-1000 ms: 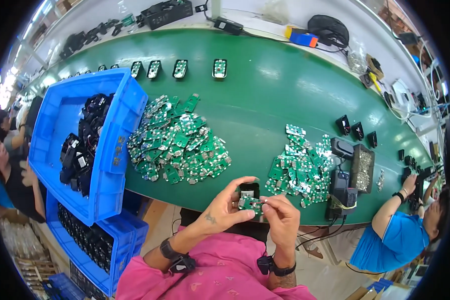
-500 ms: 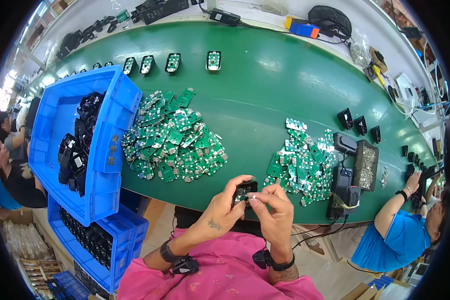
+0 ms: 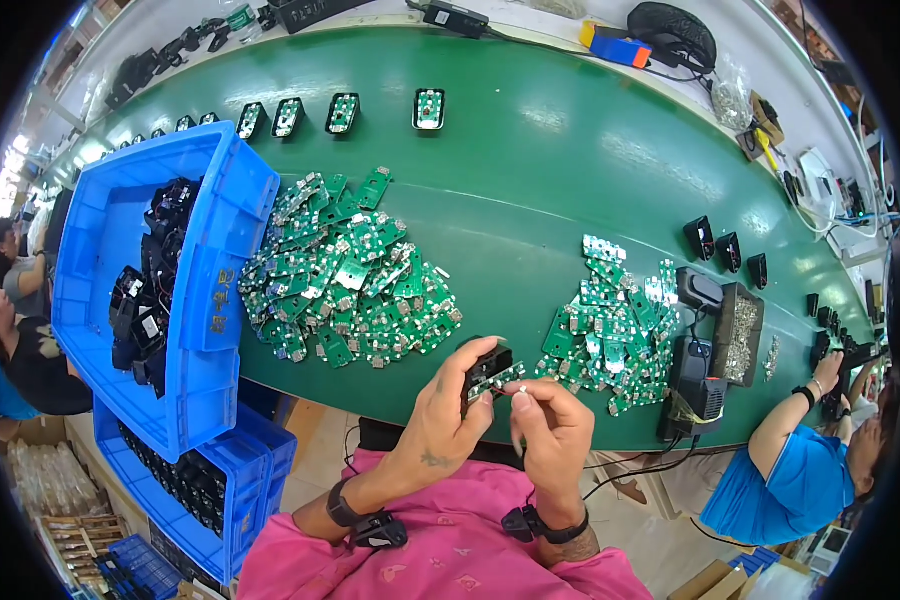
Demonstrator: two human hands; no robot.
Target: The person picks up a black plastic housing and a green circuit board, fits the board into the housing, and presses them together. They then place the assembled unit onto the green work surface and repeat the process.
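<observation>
Close to the table's front edge, my left hand is closed around a small black plastic housing. A green circuit board lies at the housing's open side, tilted, with my left thumb against it. My right hand pinches a tiny white connector just right of the board. Thin wire seems to run there, too small to follow. To the left of my hands spreads a big pile of green circuit boards; a smaller pile of boards lies to their right.
A blue crate of black housings stands at the left, above another blue crate. Housings with boards line the far left. A black power unit, a tray of small metal parts and black housings stand right, near a co-worker.
The board has come out at an angle from the housing, showing more of its face. My right fingers have moved slightly right with the connector. The whole view has shifted a little.
</observation>
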